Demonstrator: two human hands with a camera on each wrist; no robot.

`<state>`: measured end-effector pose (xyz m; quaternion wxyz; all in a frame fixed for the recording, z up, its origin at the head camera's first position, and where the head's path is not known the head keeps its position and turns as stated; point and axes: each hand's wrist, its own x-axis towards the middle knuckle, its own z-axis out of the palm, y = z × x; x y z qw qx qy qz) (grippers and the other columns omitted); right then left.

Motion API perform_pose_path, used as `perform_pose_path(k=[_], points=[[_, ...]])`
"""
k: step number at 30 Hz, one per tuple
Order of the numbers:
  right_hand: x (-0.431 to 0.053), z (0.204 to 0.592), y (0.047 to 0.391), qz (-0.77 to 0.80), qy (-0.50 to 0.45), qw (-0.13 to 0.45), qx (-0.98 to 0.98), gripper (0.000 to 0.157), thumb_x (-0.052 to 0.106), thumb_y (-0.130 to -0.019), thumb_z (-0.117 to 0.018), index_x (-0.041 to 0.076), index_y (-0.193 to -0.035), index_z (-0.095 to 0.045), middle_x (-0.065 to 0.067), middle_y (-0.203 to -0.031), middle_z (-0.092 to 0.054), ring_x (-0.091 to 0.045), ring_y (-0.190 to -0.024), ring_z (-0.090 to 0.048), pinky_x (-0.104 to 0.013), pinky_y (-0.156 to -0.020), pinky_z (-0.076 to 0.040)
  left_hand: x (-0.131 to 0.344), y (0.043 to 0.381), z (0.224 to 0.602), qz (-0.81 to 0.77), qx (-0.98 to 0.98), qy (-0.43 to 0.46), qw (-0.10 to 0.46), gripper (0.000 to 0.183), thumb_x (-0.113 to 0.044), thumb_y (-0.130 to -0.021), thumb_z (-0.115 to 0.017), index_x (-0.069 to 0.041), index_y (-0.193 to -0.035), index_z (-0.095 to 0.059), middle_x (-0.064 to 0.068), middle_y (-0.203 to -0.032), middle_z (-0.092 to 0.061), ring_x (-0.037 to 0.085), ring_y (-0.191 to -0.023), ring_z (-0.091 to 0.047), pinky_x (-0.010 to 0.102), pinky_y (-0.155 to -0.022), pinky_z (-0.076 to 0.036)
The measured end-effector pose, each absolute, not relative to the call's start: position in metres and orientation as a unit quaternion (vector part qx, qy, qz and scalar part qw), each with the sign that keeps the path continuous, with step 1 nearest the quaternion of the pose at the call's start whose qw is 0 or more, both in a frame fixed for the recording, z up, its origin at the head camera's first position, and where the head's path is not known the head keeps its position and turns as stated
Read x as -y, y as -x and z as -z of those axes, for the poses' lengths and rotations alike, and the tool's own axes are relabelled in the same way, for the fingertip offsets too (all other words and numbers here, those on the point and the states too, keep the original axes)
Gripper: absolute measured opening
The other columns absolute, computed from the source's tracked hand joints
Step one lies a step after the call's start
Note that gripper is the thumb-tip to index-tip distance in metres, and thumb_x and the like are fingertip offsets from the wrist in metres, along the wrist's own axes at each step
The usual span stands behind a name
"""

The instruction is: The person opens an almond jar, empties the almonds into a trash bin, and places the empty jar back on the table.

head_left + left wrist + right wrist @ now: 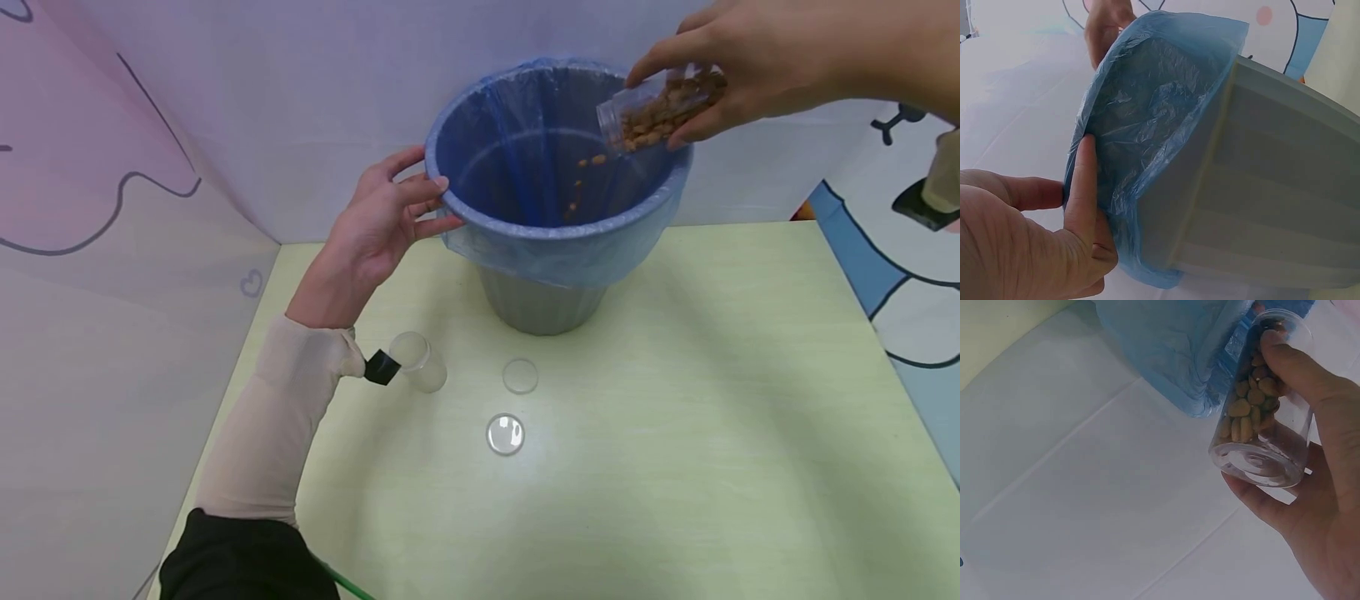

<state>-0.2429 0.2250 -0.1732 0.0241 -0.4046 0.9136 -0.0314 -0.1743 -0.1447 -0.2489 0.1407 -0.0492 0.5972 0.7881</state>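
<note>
In the head view my right hand [738, 71] grips a clear plastic jar [611, 125] over the far right rim of the trash bin [540, 304]. The jar is tipped, mouth to the left, and brown almond-like pieces [660, 112] fill part of it. Several of them are falling into the bin, which is lined with a blue plastic bag [570, 258]. The right wrist view shows the jar's base [1257, 464] and the thumb along its side. My left hand [386, 208] pinches the bin's left rim through the bag, thumb over the top and fingers outside.
An open clear jar [423, 367] stands on the pale table [712, 467], near the left wrist camera. In front of the bin lie a clear round lid [520, 377] and a shinier round lid [506, 434]. A white wall backs the table.
</note>
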Motion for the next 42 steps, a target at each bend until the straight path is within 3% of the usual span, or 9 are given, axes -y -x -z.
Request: perform_pose_path(k=[25, 42], points=[[-0.2255, 0.1711, 0.2437, 0.024, 0.410, 0.014, -0.912, 0.072, -0.004, -0.077, -0.088, 0.002, -0.142, -0.058, -0.034, -0.131, -0.057, -0.054, -0.114, -0.056, -0.068, -0.084, -0.056, 0.1431, 0.1747, 0.2499, -0.790, -0.595, 0.047, 0.140, 0.063, 0.001, -0.102, -0.060, -0.016, -0.159, -0.038, 0.017, -0.154, -0.050, 0.022, -0.099, -0.067, 0.033, -0.082, -0.065], [-0.2287, 0.1714, 0.2474, 0.030, 0.418, 0.008, -0.908, 0.070, -0.008, -0.075, -0.088, 0.001, -0.139, -0.060, -0.033, -0.126, -0.057, -0.052, -0.109, -0.054, -0.068, -0.083, -0.055, 0.1420, 0.1748, 0.2501, -0.790, -0.595, 0.047, 0.141, 0.065, 0.000, -0.102, -0.061, -0.016, -0.159, -0.036, 0.017, -0.151, -0.053, 0.020, -0.097, -0.068, 0.033, -0.082, -0.065]])
